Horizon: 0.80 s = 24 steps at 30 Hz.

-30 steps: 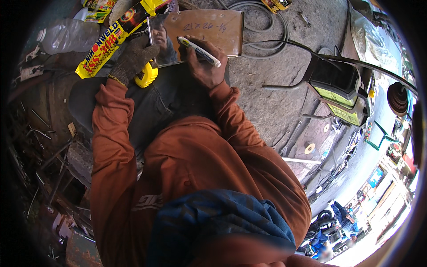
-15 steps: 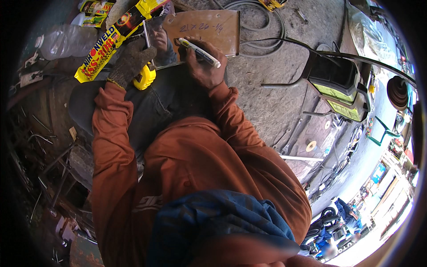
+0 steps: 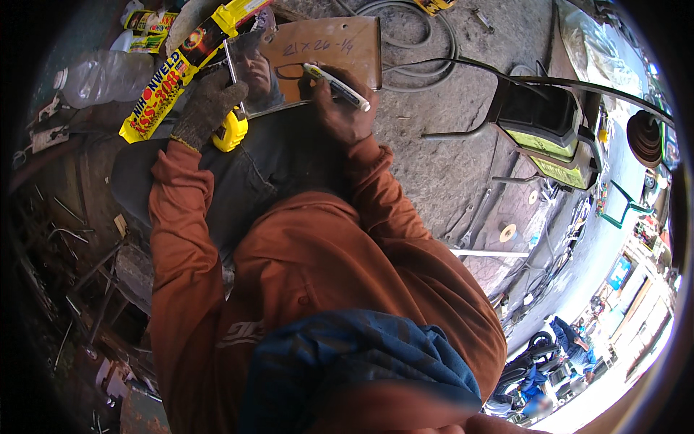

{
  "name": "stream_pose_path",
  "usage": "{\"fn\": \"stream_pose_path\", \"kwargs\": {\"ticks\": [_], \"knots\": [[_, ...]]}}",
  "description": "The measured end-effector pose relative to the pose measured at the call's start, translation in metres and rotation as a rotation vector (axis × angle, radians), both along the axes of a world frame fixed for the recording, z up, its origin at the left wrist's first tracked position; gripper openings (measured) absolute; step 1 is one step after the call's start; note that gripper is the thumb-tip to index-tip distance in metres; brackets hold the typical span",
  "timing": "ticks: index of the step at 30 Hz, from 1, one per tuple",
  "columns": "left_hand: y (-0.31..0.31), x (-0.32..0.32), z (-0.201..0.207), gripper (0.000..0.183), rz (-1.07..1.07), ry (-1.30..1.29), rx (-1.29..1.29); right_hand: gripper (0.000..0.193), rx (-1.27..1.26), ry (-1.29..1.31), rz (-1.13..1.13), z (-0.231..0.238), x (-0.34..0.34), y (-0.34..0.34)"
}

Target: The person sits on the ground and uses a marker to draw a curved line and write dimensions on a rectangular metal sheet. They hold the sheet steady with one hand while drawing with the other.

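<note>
Gripping a white marker point(image 3: 337, 85) between thumb and fingers, the right hand point(image 3: 340, 112) rests its tip on a shiny metal sheet point(image 3: 318, 61) that lies across the person's lap, near the top of the head view. The sheet is flat and mirror-like, with straight cut edges and a squared far corner; its near edge sits against the dark trousers point(image 3: 238, 181), and handwriting in dark ink runs along its upper part. The left hand point(image 3: 206, 108), in a grey knitted glove, is closed around the sheet's left edge, holding it steady. Just under that glove a yellow tape measure point(image 3: 231, 134) pokes out, touching the trousers.

Left of the sheet a long, narrow yellow box point(image 3: 184, 69) with red and black lettering lies slanted, its lower end beside the gloved wrist. A crumpled clear plastic bottle point(image 3: 101, 72) lies further left, well apart from the hands.

Room to the right is open: rough grey concrete floor point(image 3: 448, 166) stretches away, crossed by a grey hose point(image 3: 416, 36) coiled beyond the sheet's far edge. A dark box-shaped machine with yellow-green panels point(image 3: 542, 130) stands at the far right. Scrap rods clutter the left side.
</note>
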State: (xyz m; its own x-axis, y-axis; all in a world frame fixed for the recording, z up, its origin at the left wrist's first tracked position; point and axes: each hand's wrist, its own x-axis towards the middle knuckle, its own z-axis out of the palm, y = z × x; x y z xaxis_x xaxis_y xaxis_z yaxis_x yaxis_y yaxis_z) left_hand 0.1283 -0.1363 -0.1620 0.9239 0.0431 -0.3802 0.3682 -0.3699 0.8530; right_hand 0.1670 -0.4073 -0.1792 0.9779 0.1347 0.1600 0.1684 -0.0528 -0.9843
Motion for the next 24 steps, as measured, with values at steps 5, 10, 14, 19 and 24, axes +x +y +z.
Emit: {"fn": "stream_pose_path", "kwargs": {"ticks": [5,10,14,19,24], "knots": [[0.002,-0.002,-0.004,0.028,-0.012,-0.056,0.026,0.023,0.016,0.052,-0.002,0.009,-0.001,-0.008],[0.006,-0.001,-0.008,0.029,-0.040,-0.069,0.081,0.023,0.009,0.059,-0.019,0.006,0.000,-0.011],[0.006,-0.002,-0.011,0.029,0.009,-0.040,0.015,0.023,0.042,0.065,-0.023,0.003,0.001,-0.013],[0.002,-0.001,-0.002,0.030,-0.010,-0.055,0.058,0.023,0.006,0.085,-0.014,0.007,0.003,-0.016],[-0.002,-0.004,0.003,0.028,-0.022,-0.080,0.013,0.022,0.257,0.128,-0.004,0.015,0.003,-0.026]]}}
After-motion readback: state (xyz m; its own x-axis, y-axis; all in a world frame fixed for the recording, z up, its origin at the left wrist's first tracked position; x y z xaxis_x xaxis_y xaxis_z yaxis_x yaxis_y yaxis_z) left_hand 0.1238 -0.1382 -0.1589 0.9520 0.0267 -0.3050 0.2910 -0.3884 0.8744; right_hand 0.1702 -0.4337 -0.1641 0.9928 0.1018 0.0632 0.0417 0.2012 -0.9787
